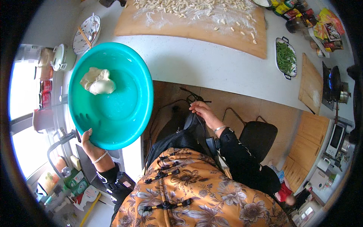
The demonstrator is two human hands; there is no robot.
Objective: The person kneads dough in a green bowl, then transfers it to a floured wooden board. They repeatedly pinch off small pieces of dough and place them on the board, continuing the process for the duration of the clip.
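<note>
A turquoise plastic basin [110, 133] is tilted up towards me at the left. My left hand [92, 147] grips its lower rim, the thumb over the edge and the fingers behind the wall, showing as a shadow through the plastic. Inside, a lump of pale dough [97, 81] rests against the upper left of the basin. My right hand [205, 112] is in front of my waist, below the counter's edge, its fingertips pinched on dark cords [195, 98] that hang in a tangle. Where the cords lead is partly hidden.
A floured wooden board [170, 27] carries many small dough pieces [187, 7]. Green beans [285, 58] fill a handled dish on the counter [198, 62]. A wok [335, 82] sits over a lit burner. A black chair [256, 139], a faucet [66, 137] and a person in red [285, 193] are around.
</note>
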